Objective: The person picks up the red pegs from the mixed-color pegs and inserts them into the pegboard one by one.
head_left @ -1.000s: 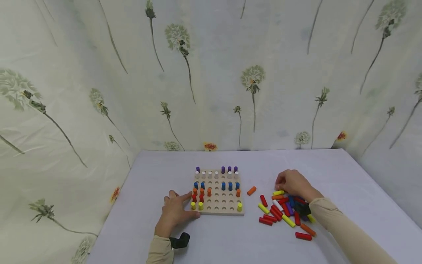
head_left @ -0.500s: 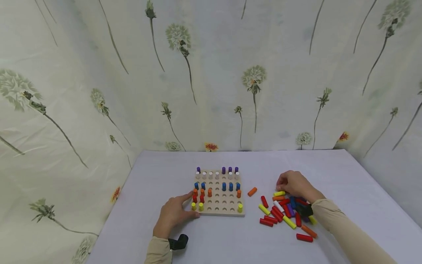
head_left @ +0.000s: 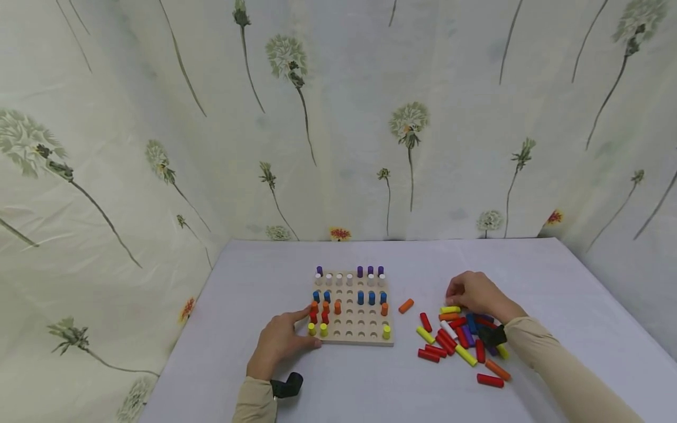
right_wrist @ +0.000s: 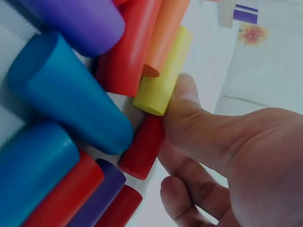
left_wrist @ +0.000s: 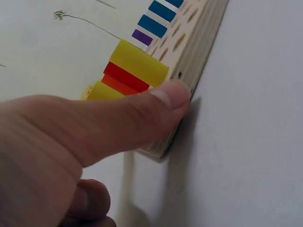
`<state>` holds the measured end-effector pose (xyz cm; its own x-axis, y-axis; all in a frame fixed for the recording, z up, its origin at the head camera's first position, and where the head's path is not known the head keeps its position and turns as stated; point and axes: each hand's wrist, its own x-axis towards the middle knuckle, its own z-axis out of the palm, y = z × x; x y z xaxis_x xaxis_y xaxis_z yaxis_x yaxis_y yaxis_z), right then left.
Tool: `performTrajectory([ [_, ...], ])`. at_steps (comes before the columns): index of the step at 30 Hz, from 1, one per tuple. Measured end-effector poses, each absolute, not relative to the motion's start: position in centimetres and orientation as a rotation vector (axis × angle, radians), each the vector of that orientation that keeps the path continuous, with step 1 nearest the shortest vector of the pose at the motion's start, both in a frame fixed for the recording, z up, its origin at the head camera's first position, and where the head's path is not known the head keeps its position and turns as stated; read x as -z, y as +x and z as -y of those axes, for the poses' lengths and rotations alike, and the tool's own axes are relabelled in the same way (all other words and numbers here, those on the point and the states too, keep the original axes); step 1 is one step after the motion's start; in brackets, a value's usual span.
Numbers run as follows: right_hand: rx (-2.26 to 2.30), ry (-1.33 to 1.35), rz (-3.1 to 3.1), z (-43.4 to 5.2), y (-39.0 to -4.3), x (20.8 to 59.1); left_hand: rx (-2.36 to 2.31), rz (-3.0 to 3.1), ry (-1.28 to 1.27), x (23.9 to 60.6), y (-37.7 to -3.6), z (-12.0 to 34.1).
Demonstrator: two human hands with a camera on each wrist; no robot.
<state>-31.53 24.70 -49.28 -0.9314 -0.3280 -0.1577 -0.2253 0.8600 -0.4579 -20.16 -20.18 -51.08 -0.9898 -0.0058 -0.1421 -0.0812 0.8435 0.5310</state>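
Our right hand (head_left: 473, 292) is nearer the yellow peg (head_left: 450, 309), which lies roughly sideways at our fingertips, apparently against the thumb; whether we grip it, we cannot tell. Well to its left, our left hand (head_left: 280, 341), thumb and forefinger spread wide, touches the peg board's (head_left: 354, 341) near corner.

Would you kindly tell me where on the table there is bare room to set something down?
Bare table lies in front of the pegboard, between the left hand and the loose pegs, and behind the pegboard, up to the table's back edge. Near the right hand it is crowded with those pegs.
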Motion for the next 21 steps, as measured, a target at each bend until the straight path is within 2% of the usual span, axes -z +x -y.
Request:
performTrajectory([
  [14,0.627,-0.601,-3.036,-23.8,-31.4,49.1,-0.905,-2.843,-0.108,51.2,-20.2,20.2],
  [21,0.726,-0.507,-3.143,-21.3,-30.7,48.3,-0.933,-2.829,-0.113,51.1,-20.2,20.1],
])
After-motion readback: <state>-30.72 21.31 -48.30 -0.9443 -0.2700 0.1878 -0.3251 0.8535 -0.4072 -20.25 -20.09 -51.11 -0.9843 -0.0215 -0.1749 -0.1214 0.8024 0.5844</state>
